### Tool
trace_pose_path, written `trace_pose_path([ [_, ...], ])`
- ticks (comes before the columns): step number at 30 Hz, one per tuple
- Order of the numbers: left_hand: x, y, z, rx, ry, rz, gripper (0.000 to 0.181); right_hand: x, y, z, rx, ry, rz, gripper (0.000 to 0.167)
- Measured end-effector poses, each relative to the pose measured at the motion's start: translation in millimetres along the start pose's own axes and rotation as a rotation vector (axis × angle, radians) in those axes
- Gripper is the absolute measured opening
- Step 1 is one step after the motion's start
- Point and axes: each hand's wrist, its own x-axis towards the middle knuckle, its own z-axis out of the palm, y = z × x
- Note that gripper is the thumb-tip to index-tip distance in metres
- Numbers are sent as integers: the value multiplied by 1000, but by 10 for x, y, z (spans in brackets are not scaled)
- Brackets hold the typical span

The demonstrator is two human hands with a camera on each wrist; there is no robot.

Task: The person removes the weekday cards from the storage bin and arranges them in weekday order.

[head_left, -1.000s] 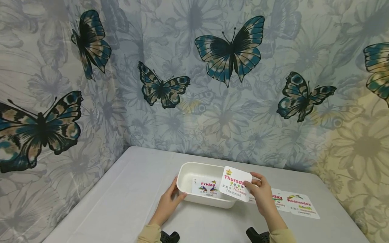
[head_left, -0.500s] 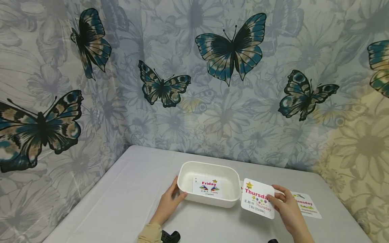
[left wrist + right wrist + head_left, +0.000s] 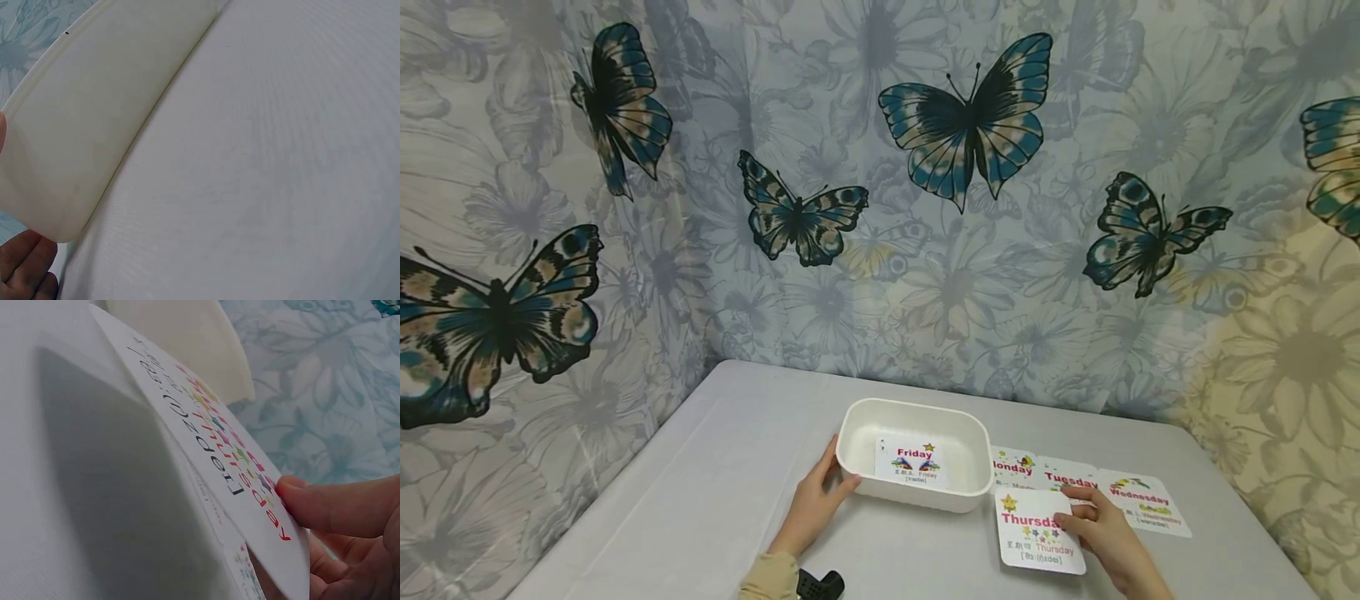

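A white plastic tub stands on the table with a Friday card lying inside it. At its left end my left hand grips it, thumb on the front corner and fingers round the side; the left wrist view shows fingers against the tub wall. My right hand pinches the right edge of a Thursday card. In the right wrist view that card is tilted above the tabletop and casts a shadow, with the thumb on its printed face.
Right of the tub, a Monday card, a Tuesday card and a Wednesday card lie in a row. The held card and right hand cover parts of them. Butterfly-printed cloth hangs behind the grey-white table.
The Thursday card has come out from over the tub, moving right and then toward the near side, below the card row. My left hand stays on the tub.
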Motion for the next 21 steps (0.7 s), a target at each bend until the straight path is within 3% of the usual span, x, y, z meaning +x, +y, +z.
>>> trace_pose_path([
  [10, 2, 7, 10, 4, 0, -7, 81, 70, 60, 154, -93, 39, 30, 54],
  [16, -3, 22, 0, -8, -6, -34, 83, 101, 61, 194, -268, 97, -2, 51],
  [21, -2, 22, -6, -9, -8, -21, 84, 139, 71, 242, -387, 117, -19, 50],
])
